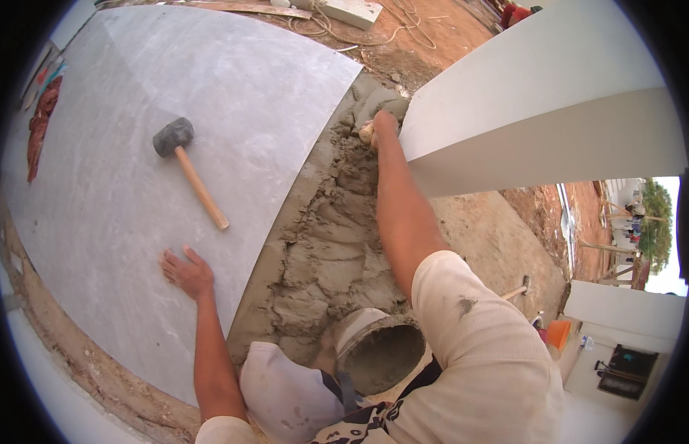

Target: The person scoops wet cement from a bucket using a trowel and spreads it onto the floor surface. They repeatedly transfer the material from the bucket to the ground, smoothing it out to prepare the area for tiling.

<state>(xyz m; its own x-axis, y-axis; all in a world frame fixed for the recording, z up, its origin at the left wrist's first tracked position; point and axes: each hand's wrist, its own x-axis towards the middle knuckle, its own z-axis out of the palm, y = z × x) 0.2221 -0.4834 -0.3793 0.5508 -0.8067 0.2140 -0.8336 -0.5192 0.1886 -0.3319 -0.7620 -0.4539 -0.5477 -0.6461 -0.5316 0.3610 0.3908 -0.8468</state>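
Note:
My left hand (189, 274) lies flat on a large grey slab (233, 81), fingers spread and holding nothing. Beyond it, a mallet (191, 169) with a black head and wooden handle rests on the slab. Along the slab's right edge runs a bed of wet, ridged mortar (337, 237). At its far end, beside a white column, my right hand (386, 127) is closed round the wooden handle of a trowel (367, 133). Its blade is hard to make out against the mortar. Close to my body, a mortar-smeared bucket (357, 328) is tipped toward me, with grey mortar inside.
The white column (537, 96) rises directly right of my right hand. Rope (326, 31) and a pale block (352, 11) lie on the far dirt. A wooden-handled tool (516, 291) and an orange container (558, 334) are at right. Brown cloth (42, 129) lies at far left.

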